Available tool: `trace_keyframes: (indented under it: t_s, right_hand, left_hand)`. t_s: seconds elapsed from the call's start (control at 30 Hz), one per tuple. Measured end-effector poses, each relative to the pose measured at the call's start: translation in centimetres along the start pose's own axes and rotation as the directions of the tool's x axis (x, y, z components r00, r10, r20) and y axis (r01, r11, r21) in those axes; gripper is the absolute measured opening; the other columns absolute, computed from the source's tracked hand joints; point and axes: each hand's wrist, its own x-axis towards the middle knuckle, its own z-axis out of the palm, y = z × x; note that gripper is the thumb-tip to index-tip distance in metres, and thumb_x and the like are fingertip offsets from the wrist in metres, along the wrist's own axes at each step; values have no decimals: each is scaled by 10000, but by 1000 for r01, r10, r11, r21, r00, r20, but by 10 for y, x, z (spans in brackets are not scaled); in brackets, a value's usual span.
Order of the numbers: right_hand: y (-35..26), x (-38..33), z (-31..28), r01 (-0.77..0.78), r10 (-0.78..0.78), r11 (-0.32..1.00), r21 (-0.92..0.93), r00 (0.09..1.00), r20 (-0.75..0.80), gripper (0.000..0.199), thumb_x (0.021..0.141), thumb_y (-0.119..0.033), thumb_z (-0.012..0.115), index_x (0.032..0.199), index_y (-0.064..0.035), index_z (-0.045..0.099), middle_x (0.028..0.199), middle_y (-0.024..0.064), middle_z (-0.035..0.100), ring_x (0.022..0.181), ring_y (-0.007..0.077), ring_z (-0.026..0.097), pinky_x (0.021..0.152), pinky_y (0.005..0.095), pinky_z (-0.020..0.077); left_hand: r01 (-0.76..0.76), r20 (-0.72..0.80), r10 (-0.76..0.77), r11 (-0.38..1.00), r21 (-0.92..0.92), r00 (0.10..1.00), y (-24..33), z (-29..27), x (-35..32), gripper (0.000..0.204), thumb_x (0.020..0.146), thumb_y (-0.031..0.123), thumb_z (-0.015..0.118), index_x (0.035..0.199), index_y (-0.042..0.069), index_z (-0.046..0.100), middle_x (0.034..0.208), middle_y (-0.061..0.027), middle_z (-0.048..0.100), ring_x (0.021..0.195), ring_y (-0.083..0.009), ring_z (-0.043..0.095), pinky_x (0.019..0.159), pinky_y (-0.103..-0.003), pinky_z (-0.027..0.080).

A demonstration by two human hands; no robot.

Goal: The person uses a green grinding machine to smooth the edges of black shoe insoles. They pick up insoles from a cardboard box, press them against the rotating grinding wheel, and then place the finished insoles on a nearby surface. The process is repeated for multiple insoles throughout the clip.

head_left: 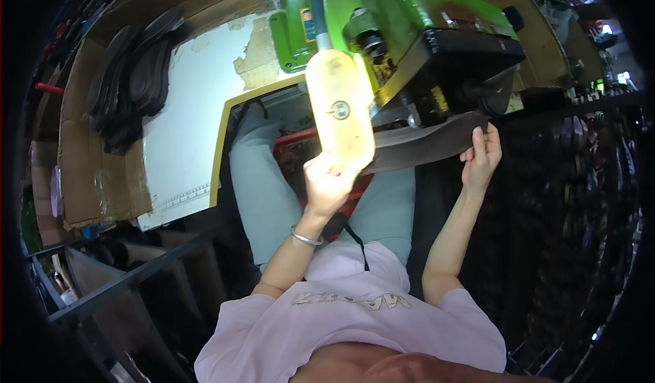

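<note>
Stretching crosswise under the green machine [409, 14], the dark sole strip [423, 144] is being pinched at its far end by the right hand [481, 158]; its near end is being gripped by the closed left hand [327, 181], beneath the lamp [339, 110].

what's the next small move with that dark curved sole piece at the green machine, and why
Probably feed the dark curved sole piece a little further under the green machine's black head. The right hand pinches its far end just below the head, the left hand supports the near end behind the lit yellowish lamp, and most of its length sits outside.
</note>
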Motion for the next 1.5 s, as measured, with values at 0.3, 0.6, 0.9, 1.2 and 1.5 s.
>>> trace_keyframes:
  t_s: [0.3, 0.6, 0.9, 1.2, 1.5]
  right_hand:
    - [-8, 35, 16, 26, -35, 992, 120, 997, 74, 189, 912, -95, 582, 1057, 20, 545, 900, 62, 636, 798, 94, 599, 747, 216, 480]
    - [11, -18, 62, -69, 47, 981, 180, 991, 127, 212, 911, -99, 576, 1079, 9, 506, 918, 63, 628, 782, 82, 575, 727, 225, 466]
    - [31, -86, 111, -75, 19, 978, 192, 960, 279, 222, 906, -38, 548, 1106, 20, 471, 991, 90, 602, 862, 90, 566, 779, 230, 458]
    - [33, -115, 85, -29, 32, 999, 24, 986, -166, 312, 915, -99, 599, 1170, 3, 451, 1034, 73, 570, 909, 97, 539, 785, 232, 445]
    - [19, 37, 6, 52, -59, 998, -45, 982, -180, 439, 946, -157, 544, 1328, 27, 433, 1195, 80, 560, 1072, 128, 516, 925, 263, 405]
  left_hand:
    - [235, 78, -222, 910, -341, 972, 29, 14, 12, 216, 877, 15, 607, 1071, -66, 558, 907, -131, 634, 667, -170, 644, 519, -264, 561]
    - [244, 43, -244, 907, -343, 969, 35, -57, 8, 206, 872, 48, 594, 1038, -72, 573, 824, -134, 659, 588, -165, 641, 441, -254, 528]
    - [229, -81, -240, 965, -127, 967, 36, -145, -10, 206, 886, 106, 588, 1023, -46, 571, 867, -79, 615, 712, -118, 584, 590, -237, 493]
    - [468, 194, -438, 872, -143, 878, -6, -75, -102, 241, 834, 17, 689, 1015, 5, 530, 1010, -91, 629, 911, -126, 599, 838, -274, 491]
    - [441, 481, -247, 827, -348, 841, -14, 82, -20, 409, 964, 190, 533, 1291, -8, 387, 1121, -200, 606, 917, -323, 662, 750, -409, 581]
